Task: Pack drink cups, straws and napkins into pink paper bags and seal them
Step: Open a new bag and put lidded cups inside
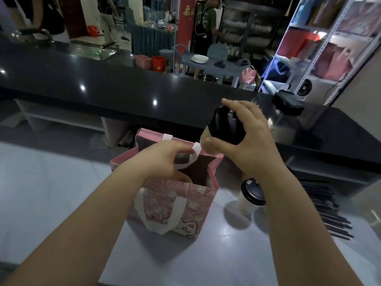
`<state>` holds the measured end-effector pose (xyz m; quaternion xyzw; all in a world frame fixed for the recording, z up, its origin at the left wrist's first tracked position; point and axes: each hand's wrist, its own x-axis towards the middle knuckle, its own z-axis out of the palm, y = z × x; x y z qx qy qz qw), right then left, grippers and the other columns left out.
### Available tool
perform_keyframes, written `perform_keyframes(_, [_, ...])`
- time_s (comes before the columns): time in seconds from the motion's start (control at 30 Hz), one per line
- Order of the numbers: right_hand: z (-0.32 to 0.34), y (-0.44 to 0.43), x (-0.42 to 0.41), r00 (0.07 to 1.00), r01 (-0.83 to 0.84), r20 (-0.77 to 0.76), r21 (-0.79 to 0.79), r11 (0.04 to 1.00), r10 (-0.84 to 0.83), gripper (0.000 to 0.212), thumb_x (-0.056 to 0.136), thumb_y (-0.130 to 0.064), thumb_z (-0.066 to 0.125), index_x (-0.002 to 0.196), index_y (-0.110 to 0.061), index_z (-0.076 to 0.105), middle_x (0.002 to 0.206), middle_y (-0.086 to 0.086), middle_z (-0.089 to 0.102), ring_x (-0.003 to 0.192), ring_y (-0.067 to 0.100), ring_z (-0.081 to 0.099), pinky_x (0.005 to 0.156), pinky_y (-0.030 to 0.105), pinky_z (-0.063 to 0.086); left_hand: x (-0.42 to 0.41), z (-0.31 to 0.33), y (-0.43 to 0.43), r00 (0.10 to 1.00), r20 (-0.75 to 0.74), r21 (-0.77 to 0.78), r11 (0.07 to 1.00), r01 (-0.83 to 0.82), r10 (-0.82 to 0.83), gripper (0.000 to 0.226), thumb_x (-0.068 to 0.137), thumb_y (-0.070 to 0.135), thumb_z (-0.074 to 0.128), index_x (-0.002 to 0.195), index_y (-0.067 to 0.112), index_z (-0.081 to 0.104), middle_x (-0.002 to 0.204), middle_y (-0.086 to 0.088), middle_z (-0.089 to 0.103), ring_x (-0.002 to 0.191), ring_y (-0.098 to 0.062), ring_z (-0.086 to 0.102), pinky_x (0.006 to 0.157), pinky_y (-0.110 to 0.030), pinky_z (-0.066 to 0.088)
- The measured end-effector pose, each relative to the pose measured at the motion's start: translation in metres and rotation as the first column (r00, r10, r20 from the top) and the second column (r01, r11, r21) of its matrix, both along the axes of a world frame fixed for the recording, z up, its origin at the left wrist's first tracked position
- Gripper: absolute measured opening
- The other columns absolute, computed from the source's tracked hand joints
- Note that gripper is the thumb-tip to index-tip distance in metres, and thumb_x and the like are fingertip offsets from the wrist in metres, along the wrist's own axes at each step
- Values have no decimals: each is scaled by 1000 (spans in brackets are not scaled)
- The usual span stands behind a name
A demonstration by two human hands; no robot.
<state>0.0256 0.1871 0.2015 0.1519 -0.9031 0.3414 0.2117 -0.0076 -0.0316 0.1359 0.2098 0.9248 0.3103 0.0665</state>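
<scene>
Glossy black counter, grey table, metal shelving

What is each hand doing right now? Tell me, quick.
Left hand: closed, gripping the pink bag at its open top.
Right hand: closed, holding a black-lidded cup above the bag.
</scene>
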Motion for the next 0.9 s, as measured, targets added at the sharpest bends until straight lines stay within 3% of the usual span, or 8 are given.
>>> perform_keyframes(0.07, [-6, -11, -1, 997, -42, 59, -38, 998, 44, 79, 68, -51, 79, 137, -46, 43, 134, -21, 37, 129, 6, 35, 98, 17, 29, -2, 0, -4, 998, 17, -18, 998, 66, -66, 84, 65, 40, 87, 134, 53, 40, 141, 23, 45, 123, -1, 43, 102, -31, 43])
perform_keyframes(0.17, [-22, -24, 0, 986, -51, 156, -55, 997, 59, 74, 68, -51, 79, 133, -47, 45, 129, -23, 40, 124, 3, 41, 98, 22, 36, -9, 2, -10, 988, 30, -232, 961, 154, -151, 95, 70, 49, 82, 147, 48, 26, 162, 12, 13, 148, -14, 10, 118, -42, 18])
perform_keyframes(0.23, [-32, -27, 2, 973, -36, 225, -47, 998, 45, 72, 67, -51, 79, 131, -48, 46, 125, -26, 42, 117, -6, 43, 93, 15, 37, -15, 2, -14, 982, 56, -369, 910, 189, -182, 104, 72, 55, 76, 154, 40, 14, 164, 8, -2, 150, -18, -8, 122, -50, 4])
perform_keyframes(0.33, [-41, -27, 6, 950, -10, 311, 132, 991, -32, 78, 66, -53, 79, 135, -47, 42, 129, -22, 39, 120, 4, 40, 97, 24, 40, -21, -2, -20, 980, 53, -514, 836, 193, -193, 116, 73, 65, 70, 156, 30, -2, 164, 4, -12, 149, -19, -18, 121, -50, -7])
perform_keyframes(0.53, [-51, -43, 12, 960, 78, 171, 596, 799, -220, 84, 69, -49, 79, 140, -38, 35, 139, -6, 37, 125, 20, 35, 106, 40, 33, -22, -11, -24, 968, 48, -578, 783, 229, -248, 136, 60, 81, 65, 154, 27, -17, 161, 3, -24, 143, -18, -32, 118, -55, -13])
perform_keyframes(0.63, [-59, -57, 14, 976, 56, 125, 642, 765, -176, 82, 67, -45, 80, 138, -33, 40, 137, -2, 40, 125, 22, 35, 106, 39, 32, -15, -18, -19, 956, 76, -593, 757, 273, -285, 145, 52, 85, 63, 151, 25, -24, 158, -1, -31, 136, -18, -39, 115, -55, -19])
perform_keyframes(0.77, [-70, -69, 12, 925, -91, 338, 636, 766, -171, 86, 63, -47, 82, 137, -35, 39, 131, -5, 43, 118, 20, 42, 95, 37, 45, -10, -23, -15, 951, 93, -598, 747, 291, -296, 151, 49, 87, 66, 151, 21, -24, 158, -4, -30, 141, -23, -35, 116, -57, -15])
perform_keyframes(0.9, [-79, -62, 7, 838, -70, 448, 653, 754, -310, 87, 61, -44, 86, 132, -35, 36, 122, -4, 43, 112, 22, 47, 80, 38, 49, -9, -21, -20, 947, 58, -601, 746, 287, -317, 148, 52, 89, 60, 150, 20, -26, 157, -5, -32, 139, -24, -38, 116, -59, -15])
